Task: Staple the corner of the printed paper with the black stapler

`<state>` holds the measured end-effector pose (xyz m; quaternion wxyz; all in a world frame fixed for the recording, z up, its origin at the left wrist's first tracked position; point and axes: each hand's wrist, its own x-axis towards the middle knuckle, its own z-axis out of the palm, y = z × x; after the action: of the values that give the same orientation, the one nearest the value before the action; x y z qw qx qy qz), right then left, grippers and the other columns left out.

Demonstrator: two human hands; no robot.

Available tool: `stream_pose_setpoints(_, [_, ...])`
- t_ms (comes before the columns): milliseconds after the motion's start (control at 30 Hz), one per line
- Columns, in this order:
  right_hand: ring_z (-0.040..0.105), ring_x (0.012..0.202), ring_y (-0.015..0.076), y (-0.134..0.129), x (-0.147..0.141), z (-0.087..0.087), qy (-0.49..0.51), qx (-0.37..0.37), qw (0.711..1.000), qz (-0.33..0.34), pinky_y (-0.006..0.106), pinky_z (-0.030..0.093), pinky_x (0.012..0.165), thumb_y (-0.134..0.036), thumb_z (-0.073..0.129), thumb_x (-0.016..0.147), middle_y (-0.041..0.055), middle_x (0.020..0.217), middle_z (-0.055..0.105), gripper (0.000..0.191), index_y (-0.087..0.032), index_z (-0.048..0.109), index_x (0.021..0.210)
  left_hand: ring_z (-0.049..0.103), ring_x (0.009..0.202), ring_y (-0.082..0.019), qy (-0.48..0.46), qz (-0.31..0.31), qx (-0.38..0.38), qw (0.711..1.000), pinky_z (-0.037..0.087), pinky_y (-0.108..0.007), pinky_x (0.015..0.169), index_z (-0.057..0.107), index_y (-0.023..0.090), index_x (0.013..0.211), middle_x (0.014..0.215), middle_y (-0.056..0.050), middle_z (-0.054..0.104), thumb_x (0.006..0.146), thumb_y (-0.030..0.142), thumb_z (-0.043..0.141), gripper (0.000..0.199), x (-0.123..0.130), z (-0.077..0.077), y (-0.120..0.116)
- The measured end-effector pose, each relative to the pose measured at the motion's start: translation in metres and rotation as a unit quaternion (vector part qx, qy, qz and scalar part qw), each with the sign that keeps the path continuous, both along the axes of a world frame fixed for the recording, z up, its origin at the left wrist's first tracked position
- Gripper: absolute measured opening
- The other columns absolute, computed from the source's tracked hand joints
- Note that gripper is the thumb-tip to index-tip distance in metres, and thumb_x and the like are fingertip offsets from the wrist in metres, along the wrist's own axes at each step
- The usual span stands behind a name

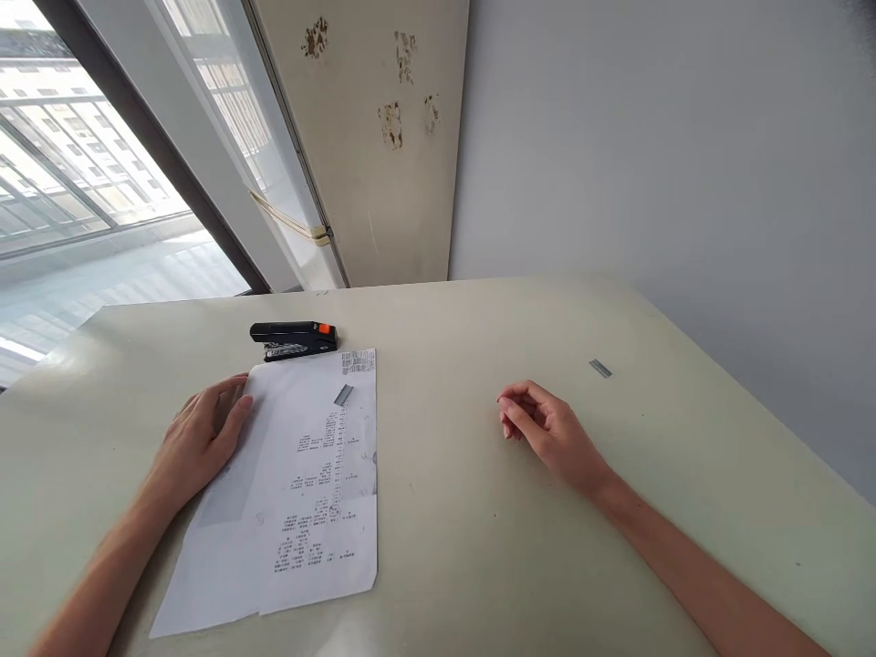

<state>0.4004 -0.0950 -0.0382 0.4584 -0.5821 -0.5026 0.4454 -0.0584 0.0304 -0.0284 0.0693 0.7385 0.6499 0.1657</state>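
Observation:
My left hand (200,438) rests on the table at the left edge of the printed paper sheets (274,584), thumb and fingers apart, the thumb touching the paper's edge. The sheets lie flat, partly overlapping. On them sits a short grey strip of staples (343,395). A black stapler (294,340) with an orange mark lies just beyond their top edge. My right hand (540,424) is held at the table to the right of the paper, its fingers curled with the thumb against them, and nothing shows in it. Farther right lies a second staple strip (600,369).
The pale table (452,474) meets a grey wall (650,137) on the right. Behind its far edge stands a beige panel (397,201) with peeled patches. A window (82,164) with railings outside is at the left.

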Motion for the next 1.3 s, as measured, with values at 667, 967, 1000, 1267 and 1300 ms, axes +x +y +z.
stream_pose_setpoints(667, [0.063,0.076,0.016,-0.0005,0.0002,0.0018,-0.057,-0.02,0.998,0.008,0.029,0.053,0.074,-0.051,0.06,0.102,0.0006,0.083,0.066,0.027,-0.024,0.064,0.097,0.05,0.143,-0.035,0.025,-0.027,0.033,0.999,0.038,-0.056,0.12,0.055,0.028,0.139,0.148,-0.007,0.062,0.098,0.066,0.039,0.059,0.0019,-0.0068,-0.0017])
stream_pose_setpoints(967, [0.064,0.077,0.0167,-0.0019,0.0013,0.0007,-0.058,-0.026,0.998,0.014,0.03,0.053,0.074,-0.052,0.059,0.103,0.0011,0.084,0.067,0.028,-0.025,0.064,0.1,0.05,0.143,-0.035,0.026,-0.031,0.031,0.999,0.039,-0.057,0.119,0.054,0.029,0.139,0.149,-0.006,0.061,0.097,0.067,0.039,0.059,0.0009,-0.0067,-0.0017])
stream_pose_setpoints(1000, [0.064,0.077,0.017,-0.002,0.001,0.001,-0.059,-0.026,0.998,0.015,0.03,0.054,0.075,-0.052,0.059,0.103,0.0013,0.084,0.067,0.028,-0.025,0.064,0.1,0.05,0.143,-0.035,0.026,-0.03,0.031,0.999,0.039,-0.057,0.119,0.054,0.029,0.139,0.149,-0.006,0.061,0.097,0.067,0.039,0.058,0.0012,-0.0065,-0.0015])
stream_pose_setpoints(1267, [0.063,0.077,0.017,-0.0022,-0.0016,0.0042,-0.074,-0.028,0.997,0.015,0.03,0.054,0.074,-0.052,0.058,0.102,0.0019,0.084,0.068,0.029,-0.025,0.064,0.097,0.05,0.142,-0.035,0.024,-0.031,0.035,0.999,0.039,-0.055,0.12,0.056,0.028,0.138,0.148,-0.006,0.062,0.097,0.065,0.04,0.057,0.002,-0.0056,-0.0022])
stream_pose_setpoints(1300, [0.063,0.077,0.0171,-0.0024,-0.0013,0.0039,-0.075,-0.027,0.997,0.015,0.03,0.054,0.074,-0.053,0.058,0.102,0.002,0.085,0.068,0.029,-0.025,0.063,0.097,0.05,0.143,-0.035,0.023,-0.029,0.033,0.999,0.039,-0.055,0.12,0.056,0.027,0.138,0.148,-0.007,0.062,0.097,0.064,0.04,0.057,0.0022,-0.0054,-0.0026])
